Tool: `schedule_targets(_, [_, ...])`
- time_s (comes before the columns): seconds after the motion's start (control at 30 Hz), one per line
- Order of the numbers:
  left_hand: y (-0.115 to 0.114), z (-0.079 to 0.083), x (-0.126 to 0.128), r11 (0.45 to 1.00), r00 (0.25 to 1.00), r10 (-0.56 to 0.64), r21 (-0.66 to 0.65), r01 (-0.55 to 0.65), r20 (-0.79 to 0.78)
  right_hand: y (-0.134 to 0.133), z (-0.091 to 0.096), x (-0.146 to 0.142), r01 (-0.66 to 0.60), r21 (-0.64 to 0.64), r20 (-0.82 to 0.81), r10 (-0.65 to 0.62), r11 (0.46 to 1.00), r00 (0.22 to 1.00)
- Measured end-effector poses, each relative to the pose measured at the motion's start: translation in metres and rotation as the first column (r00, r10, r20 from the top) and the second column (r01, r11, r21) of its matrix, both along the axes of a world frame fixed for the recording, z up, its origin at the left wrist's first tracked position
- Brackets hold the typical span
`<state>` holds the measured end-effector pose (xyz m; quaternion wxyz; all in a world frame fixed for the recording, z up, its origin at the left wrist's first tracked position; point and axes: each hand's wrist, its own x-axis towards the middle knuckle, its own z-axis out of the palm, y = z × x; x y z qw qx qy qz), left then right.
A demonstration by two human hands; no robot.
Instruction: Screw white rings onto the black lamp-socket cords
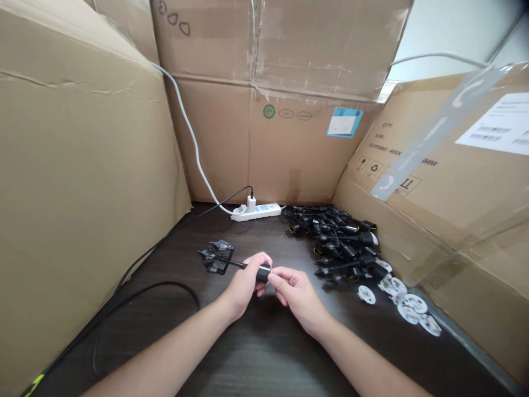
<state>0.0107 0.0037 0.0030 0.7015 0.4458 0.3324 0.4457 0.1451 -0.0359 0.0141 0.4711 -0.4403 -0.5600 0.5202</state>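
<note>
Left of frame: a large brown cardboard box (82, 165), and a thin black cable (136, 298) looped on the dark wooden table (264, 358).

Centre: the left hand (246, 284) clasps the black plastic socket piece with pronged head (263, 273) just above the table. The right hand (297, 295) pinches its cylindrical end.

Judgement: work at that end is under way. It calls for a steady hold and fine fingertip alignment.

Upper centre: a white power strip (256, 211).

Right: a heap of black socket pieces (339, 242) and white round plastic discs (407, 306) lie near the hands without hindering them.

"QTY:" and "G.W." on right carton (446, 187)
</note>
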Motion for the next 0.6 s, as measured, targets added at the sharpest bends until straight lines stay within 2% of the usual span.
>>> schedule_targets(0.17, [-0.0018,0.0022,0.0005,0.997,0.999,0.050,-0.066,-0.049,0.013,-0.0010,-0.0029,-0.0022,0.004,0.030,0.011,-0.004,1.000,1.000])
schedule_targets(0.27, [-0.0039,0.0044,0.0011,0.987,0.996,0.078,-0.146,-0.073,0.031,-0.0036,-0.0038,-0.0025,0.024,0.094,0.063,-0.030,0.995,0.998])
schedule_targets(0.4, [-0.0061,0.0076,0.0013,0.984,0.995,0.071,-0.170,-0.059,0.067,-0.0067,-0.0016,-0.0011,0.060,0.187,0.136,-0.086,0.980,0.987])
schedule_targets(0.47, [-0.0066,0.0087,0.0008,0.986,0.995,0.056,-0.162,-0.043,0.081,-0.0071,0.0000,-0.0009,0.071,0.178,0.116,-0.092,0.981,0.989])
schedule_targets(0.6, [-0.0064,0.0088,-0.0002,0.993,0.996,0.027,-0.113,-0.018,0.085,-0.0060,0.0019,-0.0028,0.070,0.076,-0.009,-0.069,0.995,0.998])
